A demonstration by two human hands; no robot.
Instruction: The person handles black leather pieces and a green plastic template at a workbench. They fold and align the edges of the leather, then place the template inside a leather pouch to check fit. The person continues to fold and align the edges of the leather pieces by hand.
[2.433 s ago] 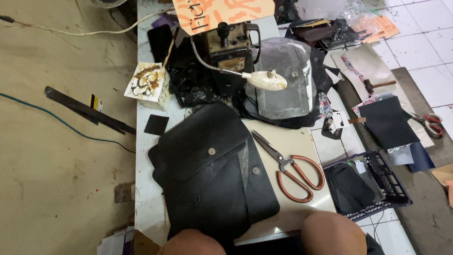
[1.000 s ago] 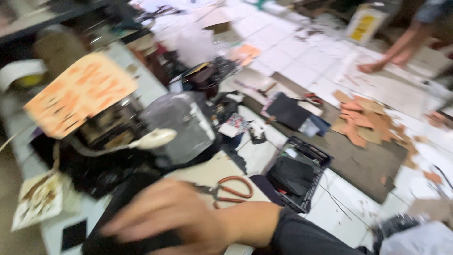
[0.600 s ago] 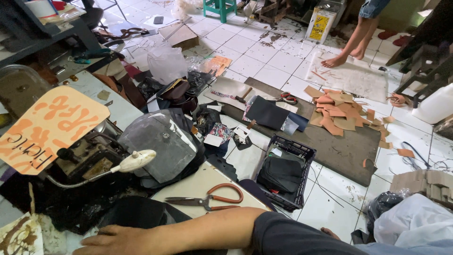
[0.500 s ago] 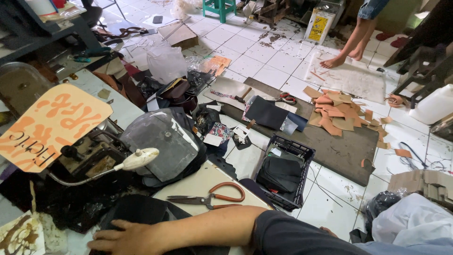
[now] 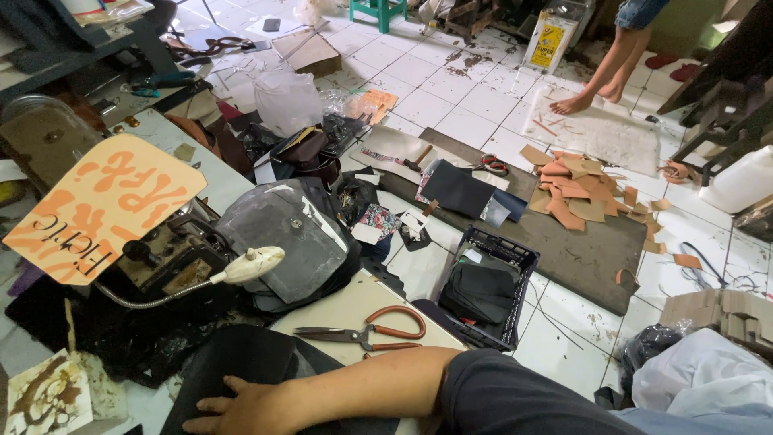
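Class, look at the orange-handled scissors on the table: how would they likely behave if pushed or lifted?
The scissors lie flat on the pale table, so they would probably slide rather than roll. The dark metal blades look rigid, likely fairly heavy for their size. Lifted by one handle loop, the blades might swing open.

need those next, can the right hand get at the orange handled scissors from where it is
Probably yes. The right hand lies flat on the black leather piece, and the scissors lie in the open on the table just beyond the forearm, nothing between.
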